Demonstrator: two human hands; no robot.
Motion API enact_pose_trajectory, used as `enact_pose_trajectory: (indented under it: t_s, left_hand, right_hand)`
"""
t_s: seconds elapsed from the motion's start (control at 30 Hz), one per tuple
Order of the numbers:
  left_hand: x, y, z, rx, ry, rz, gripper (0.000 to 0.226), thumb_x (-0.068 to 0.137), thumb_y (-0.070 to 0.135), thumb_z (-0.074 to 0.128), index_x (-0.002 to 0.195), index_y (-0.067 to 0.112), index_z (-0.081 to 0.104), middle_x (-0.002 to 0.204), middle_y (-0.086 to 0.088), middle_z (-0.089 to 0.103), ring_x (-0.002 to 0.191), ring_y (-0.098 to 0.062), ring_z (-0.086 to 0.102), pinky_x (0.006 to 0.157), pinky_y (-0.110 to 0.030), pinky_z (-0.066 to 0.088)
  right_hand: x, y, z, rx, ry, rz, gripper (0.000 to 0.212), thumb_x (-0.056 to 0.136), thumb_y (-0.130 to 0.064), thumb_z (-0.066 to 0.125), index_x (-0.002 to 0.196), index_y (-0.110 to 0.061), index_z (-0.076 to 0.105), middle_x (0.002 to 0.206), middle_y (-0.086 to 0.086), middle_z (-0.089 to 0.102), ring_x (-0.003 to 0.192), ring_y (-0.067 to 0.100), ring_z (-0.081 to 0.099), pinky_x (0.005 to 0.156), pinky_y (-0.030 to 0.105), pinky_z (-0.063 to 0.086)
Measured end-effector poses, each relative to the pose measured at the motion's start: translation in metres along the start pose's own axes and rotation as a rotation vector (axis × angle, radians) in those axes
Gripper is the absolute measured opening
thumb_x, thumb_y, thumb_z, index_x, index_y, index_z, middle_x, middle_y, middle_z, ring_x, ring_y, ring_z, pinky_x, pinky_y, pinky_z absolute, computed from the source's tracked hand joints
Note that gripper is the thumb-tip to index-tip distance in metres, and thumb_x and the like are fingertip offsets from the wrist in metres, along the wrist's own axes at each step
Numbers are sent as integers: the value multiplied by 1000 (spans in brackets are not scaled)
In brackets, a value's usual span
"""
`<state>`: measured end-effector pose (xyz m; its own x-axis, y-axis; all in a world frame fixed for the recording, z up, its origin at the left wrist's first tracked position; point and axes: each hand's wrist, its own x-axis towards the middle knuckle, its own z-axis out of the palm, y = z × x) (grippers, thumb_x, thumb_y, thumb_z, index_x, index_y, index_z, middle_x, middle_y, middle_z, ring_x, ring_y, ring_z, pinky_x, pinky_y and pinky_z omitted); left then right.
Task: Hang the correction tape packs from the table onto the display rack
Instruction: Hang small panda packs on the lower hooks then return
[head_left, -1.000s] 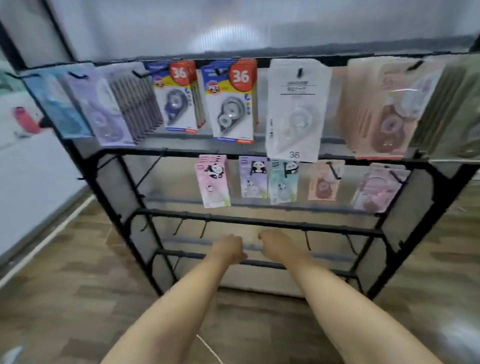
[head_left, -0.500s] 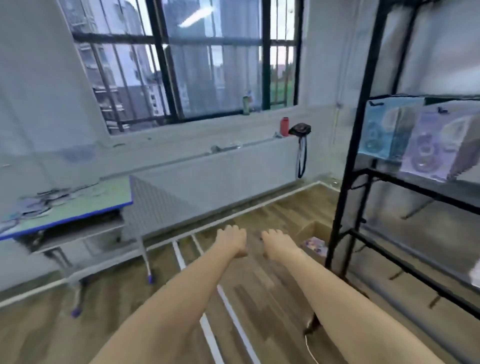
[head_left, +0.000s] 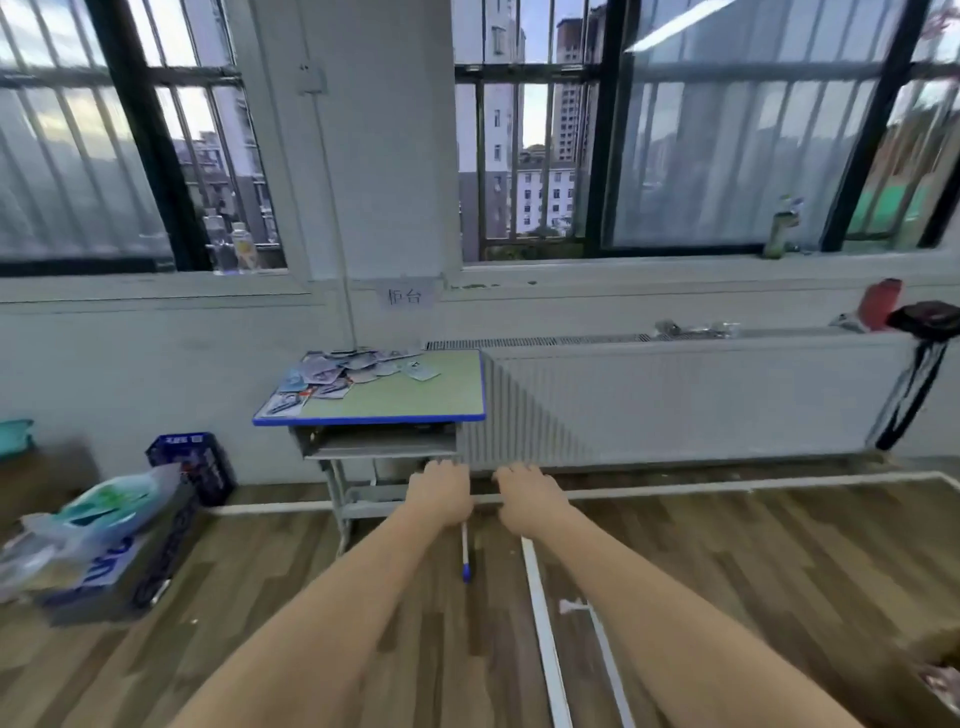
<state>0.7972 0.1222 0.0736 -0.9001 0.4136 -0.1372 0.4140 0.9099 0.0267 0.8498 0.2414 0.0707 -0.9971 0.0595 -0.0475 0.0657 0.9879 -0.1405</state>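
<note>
Hands, left (head_left: 440, 493) and right (head_left: 529, 499), hang empty with fingers loosely curled, grip slack, arms stretched forward side by side toward the far desk (head_left: 415, 400) bearing packs (head_left: 343, 374).

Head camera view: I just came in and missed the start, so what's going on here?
A person faces a small green-topped desk with a blue edge standing against the wall below the windows. A loose pile of carded correction tape packs lies on its far left part. Both bare hands, left hand and right hand, are stretched forward side by side, holding nothing and short of the desk. No pack has been picked up at this moment, and the display rack is out of view.
</note>
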Motion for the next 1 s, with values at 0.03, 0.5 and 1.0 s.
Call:
enact_pose_trajectory:
  t_s: [0.03, 0.5, 1.0]
  left_hand:
    - [14, -15, 3, -1, -14, -16, 41, 96, 32, 50, 131, 11, 46, 135, -12, 48, 125, -29, 44, 99, -42, 41]
    - [275, -173, -2, -58, -98, -177, 52, 95, 40, 51, 135, 8, 42, 137, -13, 46, 128, -31, 41, 102, -44, 38]
    - [566, -303, 0, -82, -145, -132, 43, 94, 30, 50, 130, 7, 50, 130, -13, 54, 117, -28, 52, 85, -32, 42]
  right_hand:
    - [22, -7, 5, 6, -10, -22, 48, 93, -12, 49, 139, -9, 38, 140, 12, 42, 130, 28, 38, 107, 41, 34]
    - [373, -15, 20, -1, -153, -87, 42, 92, -19, 50, 132, -6, 45, 136, 14, 47, 125, 30, 43, 100, 37, 40]
    - [663, -28, 60, 88, -281, -21, 50, 92, -24, 54, 138, -9, 42, 141, 11, 45, 129, 29, 41, 104, 35, 39]
